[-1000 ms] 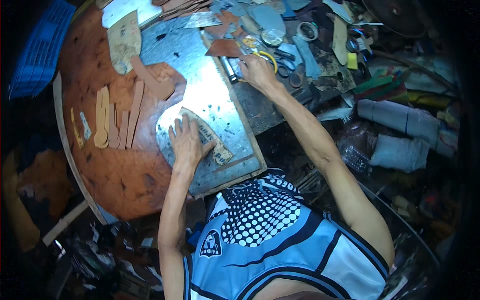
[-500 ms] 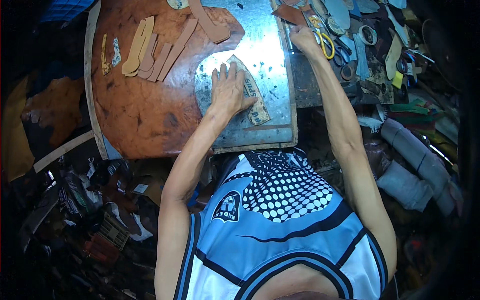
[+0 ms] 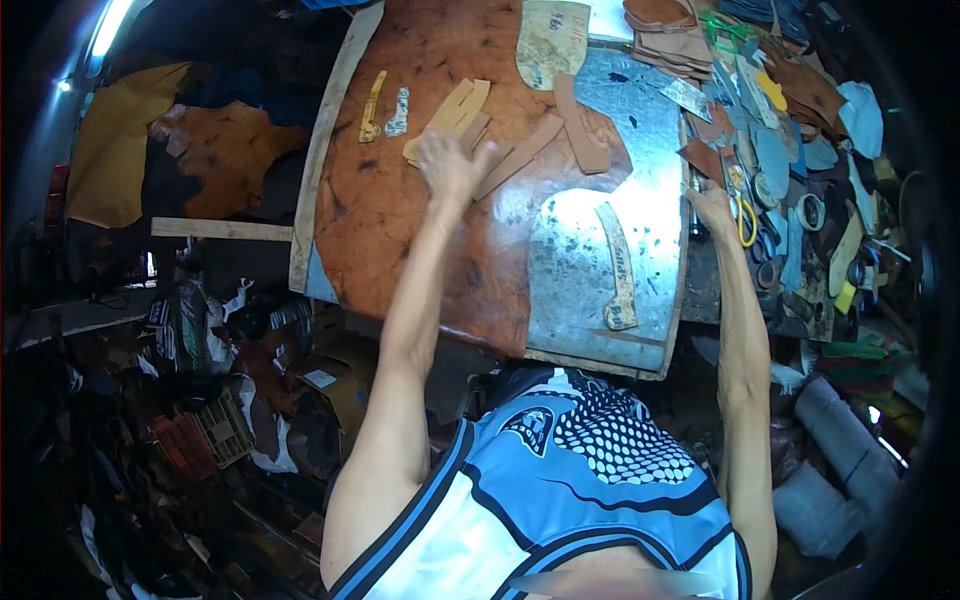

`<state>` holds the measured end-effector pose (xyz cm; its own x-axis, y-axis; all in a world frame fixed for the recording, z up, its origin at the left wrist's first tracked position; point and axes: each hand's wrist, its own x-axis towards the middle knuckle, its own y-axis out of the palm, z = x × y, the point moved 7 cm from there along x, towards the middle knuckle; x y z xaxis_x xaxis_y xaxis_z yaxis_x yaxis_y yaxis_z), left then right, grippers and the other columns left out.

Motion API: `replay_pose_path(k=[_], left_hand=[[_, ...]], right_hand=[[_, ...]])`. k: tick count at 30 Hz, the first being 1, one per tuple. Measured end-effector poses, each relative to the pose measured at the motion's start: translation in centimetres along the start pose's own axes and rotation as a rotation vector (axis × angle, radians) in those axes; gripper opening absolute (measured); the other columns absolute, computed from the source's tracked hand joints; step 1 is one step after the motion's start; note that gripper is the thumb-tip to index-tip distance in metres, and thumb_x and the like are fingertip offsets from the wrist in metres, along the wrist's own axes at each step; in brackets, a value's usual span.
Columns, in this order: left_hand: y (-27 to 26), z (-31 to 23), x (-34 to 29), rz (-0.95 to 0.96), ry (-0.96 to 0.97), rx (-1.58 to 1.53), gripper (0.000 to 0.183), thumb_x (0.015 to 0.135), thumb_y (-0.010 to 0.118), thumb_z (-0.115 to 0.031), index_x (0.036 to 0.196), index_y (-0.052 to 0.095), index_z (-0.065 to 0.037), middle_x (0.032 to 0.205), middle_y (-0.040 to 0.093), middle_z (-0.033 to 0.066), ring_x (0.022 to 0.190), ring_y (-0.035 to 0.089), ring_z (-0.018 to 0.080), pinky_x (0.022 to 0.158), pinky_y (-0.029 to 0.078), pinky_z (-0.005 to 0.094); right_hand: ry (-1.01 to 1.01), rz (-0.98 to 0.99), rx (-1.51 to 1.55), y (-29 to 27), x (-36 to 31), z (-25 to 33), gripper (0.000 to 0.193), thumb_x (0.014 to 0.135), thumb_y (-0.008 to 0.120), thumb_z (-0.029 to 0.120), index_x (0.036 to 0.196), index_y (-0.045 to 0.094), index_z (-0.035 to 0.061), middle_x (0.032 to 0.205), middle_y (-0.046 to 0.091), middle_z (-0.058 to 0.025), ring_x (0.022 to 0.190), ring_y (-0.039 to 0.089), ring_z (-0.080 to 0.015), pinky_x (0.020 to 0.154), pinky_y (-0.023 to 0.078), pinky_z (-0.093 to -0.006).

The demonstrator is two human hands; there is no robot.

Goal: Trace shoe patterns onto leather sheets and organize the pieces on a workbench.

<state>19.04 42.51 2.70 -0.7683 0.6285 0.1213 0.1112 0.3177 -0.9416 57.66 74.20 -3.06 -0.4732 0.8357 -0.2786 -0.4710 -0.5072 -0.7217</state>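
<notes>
My left hand (image 3: 450,170) is over a small group of cut leather strips, its fingers and thumb apart and slightly blurred; whether it touches them I cannot tell. A yellowish-tan strip (image 3: 462,108) pokes out beyond the fingers, and a light brown strip (image 3: 522,155) slants beside the thumb. My right hand (image 3: 710,208) is closed at the right edge of the work board, beside a dark brown leather scrap (image 3: 703,160) and yellow-handled scissors (image 3: 746,222). What it grips, if anything, is hidden. A curved marked template (image 3: 620,265) lies on the metal sheet (image 3: 570,300), apart from both hands.
A large brown hide (image 3: 370,240) covers the board's left part. Two small narrow templates (image 3: 397,112) lie near its far left; a broad pale template (image 3: 552,45) is at the back. Tape rolls (image 3: 811,211), scraps and tools crowd the right-hand bench. Stacked leather pieces (image 3: 668,40) sit behind.
My left hand has left the curved template and moved left and away to the leather strips. The view has swung left. My right hand stays by the board's right edge.
</notes>
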Motion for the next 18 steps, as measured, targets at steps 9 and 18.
replay_pose_path(k=[9,18], left_hand=[[1.7,9.6,6.6,0.212,-0.069,-0.035,0.093,0.079,0.066,-0.071,0.136,0.054,0.001,0.142,0.049,0.0275,0.136,0.042,0.0452,0.11,0.037,0.053],[2.2,14.6,8.9,0.454,-0.245,-0.168,0.071,0.065,0.089,-0.05,0.113,0.072,0.0,0.11,0.072,0.0218,0.105,0.07,0.0316,0.087,0.056,0.0428]], right_hand=[[0.238,-0.149,0.639,2.7,-11.7,5.7,0.04,0.095,0.065,0.036,0.112,0.059,-0.0004,0.073,0.057,-0.0032,0.05,0.05,-0.0098,0.043,0.041,-0.0252],[0.318,0.37,0.938,26.1,-13.1,28.7,0.024,0.093,0.068,0.023,0.096,0.058,0.0011,0.083,0.059,-0.0059,0.048,0.051,-0.0116,0.041,0.049,-0.0301]])
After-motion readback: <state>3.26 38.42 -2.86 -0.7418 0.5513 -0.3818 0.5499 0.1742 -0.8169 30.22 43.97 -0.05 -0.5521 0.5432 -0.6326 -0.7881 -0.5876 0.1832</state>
